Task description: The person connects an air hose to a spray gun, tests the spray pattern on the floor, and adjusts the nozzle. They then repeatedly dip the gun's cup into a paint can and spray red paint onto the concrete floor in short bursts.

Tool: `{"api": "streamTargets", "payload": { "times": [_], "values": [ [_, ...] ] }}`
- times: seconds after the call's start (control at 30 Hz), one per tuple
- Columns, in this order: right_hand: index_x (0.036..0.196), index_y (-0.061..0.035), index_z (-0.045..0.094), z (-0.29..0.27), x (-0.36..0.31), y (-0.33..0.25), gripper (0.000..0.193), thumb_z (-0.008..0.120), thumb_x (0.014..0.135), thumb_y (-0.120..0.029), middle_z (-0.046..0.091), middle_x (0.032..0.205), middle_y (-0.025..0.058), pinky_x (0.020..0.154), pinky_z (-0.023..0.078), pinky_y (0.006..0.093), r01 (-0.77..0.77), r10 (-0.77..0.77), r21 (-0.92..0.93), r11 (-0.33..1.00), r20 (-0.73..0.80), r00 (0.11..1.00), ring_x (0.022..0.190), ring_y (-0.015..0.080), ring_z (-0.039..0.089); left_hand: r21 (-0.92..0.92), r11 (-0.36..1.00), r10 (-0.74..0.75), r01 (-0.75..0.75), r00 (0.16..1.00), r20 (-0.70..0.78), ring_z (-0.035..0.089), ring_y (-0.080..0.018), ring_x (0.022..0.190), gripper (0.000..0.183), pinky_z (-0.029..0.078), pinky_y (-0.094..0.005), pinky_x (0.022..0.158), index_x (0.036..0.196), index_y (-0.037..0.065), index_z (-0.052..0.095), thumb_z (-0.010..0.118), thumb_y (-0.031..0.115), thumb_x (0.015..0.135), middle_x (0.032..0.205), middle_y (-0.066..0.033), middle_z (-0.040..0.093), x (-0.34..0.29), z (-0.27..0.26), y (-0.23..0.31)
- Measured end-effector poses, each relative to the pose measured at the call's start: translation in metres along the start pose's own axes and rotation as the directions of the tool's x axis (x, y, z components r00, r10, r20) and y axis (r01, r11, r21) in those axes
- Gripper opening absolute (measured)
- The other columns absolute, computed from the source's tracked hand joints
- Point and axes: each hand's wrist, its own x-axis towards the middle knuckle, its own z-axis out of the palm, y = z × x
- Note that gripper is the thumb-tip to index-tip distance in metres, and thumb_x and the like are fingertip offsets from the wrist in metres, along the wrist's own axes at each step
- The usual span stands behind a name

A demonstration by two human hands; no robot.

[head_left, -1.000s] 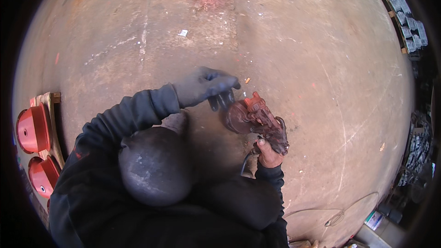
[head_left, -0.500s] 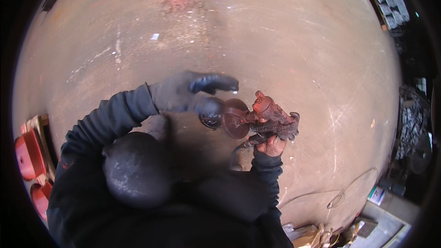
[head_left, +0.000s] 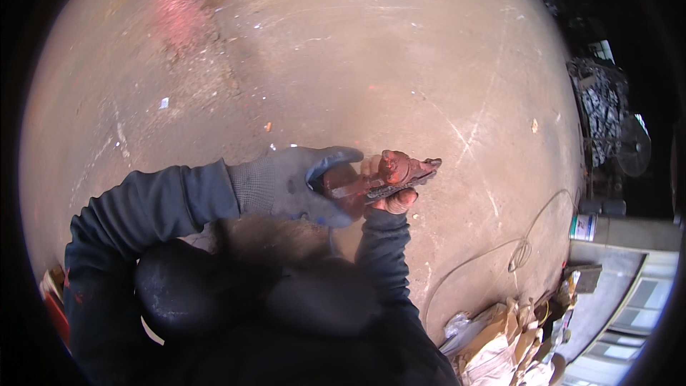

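The work looks to be under way and not finished: a paint-crusted tool, apparently a spray gun [head_left: 398, 169], is held up near the centre of the frame, and both hands are engaged with it. The right hand [head_left: 394, 204], bare, has its grip clenched on the gun's body, with the thumb below it and fingertips showing above. The left hand [head_left: 286, 186], in a grey glove with a dark palm, curves around the reddish round cup [head_left: 343, 179], thumb above and fingers below (whether that grip presses tight, I cannot tell).

So far, the gun is in hand and the cup lies within the glove's curve. Cup and gun seem to be together, though the glove hides part of the join. Neither has been set down on the floor [head_left: 343, 64] that fills the upper frame. How much handling remains cannot be judged from this view.
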Motion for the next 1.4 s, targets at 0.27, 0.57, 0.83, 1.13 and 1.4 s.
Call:
{"api": "streamTargets", "payload": {
  "times": [0.27,0.57,0.83,1.13,1.4],
  "values": [
    [0.138,0.0017,0.056,-0.024,0.006,-0.006,0.097,0.091,0.075,-0.064,0.069,0.116,0.0175,0.079,0.06,0.0387,0.021,-0.021,-0.002,1.0,-0.011,1.0,0.1,0.0264,0.069,-0.039,0.988,-0.154,0.149,0.973,-0.174,0.068,-0.0109,0.1,0.047,0.057,-0.031,0.091,0.134,0.001,0.067,0.085,0.017,0.094,0.111,-0.0057,0.076,0.022,0.039,0.024],
    [0.152,0.0032,0.052,0.033,0.0,-0.088,0.062,0.069,0.105,-0.034,0.067,0.135,0.0185,0.093,0.057,0.0366,-0.049,-0.282,-0.701,0.712,-0.348,0.894,0.113,0.0212,0.066,0.125,0.962,-0.179,0.241,0.91,-0.374,0.068,-0.0098,0.08,0.037,0.058,-0.0299,0.077,0.117,0.001,0.07,0.086,0.022,0.091,0.089,-0.0057,0.074,0.032,0.04,0.037],
    [0.153,0.0117,0.049,0.108,0.005,-0.159,0.064,0.065,0.104,-0.027,0.073,0.095,0.0096,0.076,0.049,0.0262,-0.212,0.066,-0.793,0.571,-0.212,0.975,0.079,0.0112,0.057,0.194,0.965,-0.083,0.175,0.909,-0.408,0.069,-0.0108,0.079,0.044,0.059,-0.0303,0.076,0.121,0.0,0.069,0.087,0.023,0.089,0.089,-0.007,0.074,0.04,0.04,0.041],
    [0.151,0.0129,0.05,0.145,0.013,-0.127,0.055,0.064,0.107,-0.015,0.073,0.104,0.0132,0.067,0.049,0.0247,-0.252,-0.032,-0.865,0.433,-0.294,0.955,0.081,0.013,0.067,0.377,0.924,0.1,0.068,0.907,-0.408,0.072,-0.0136,0.081,0.044,0.06,-0.032,0.077,0.12,0.003,0.07,0.089,0.025,0.087,0.09,-0.0073,0.075,0.042,0.048,0.032],
    [0.142,0.0089,0.063,0.15,0.014,-0.102,0.04,0.065,0.104,-0.004,0.075,0.107,0.0096,0.064,0.049,0.0222,-0.176,-0.246,-0.811,0.559,-0.365,0.898,0.075,0.009,0.065,0.464,0.886,0.211,0.011,0.881,-0.423,0.076,-0.018,0.085,0.04,0.061,-0.0328,0.078,0.115,0.003,0.069,0.089,0.023,0.087,0.093,-0.0096,0.076,0.043,0.053,0.023]
  ]
}}
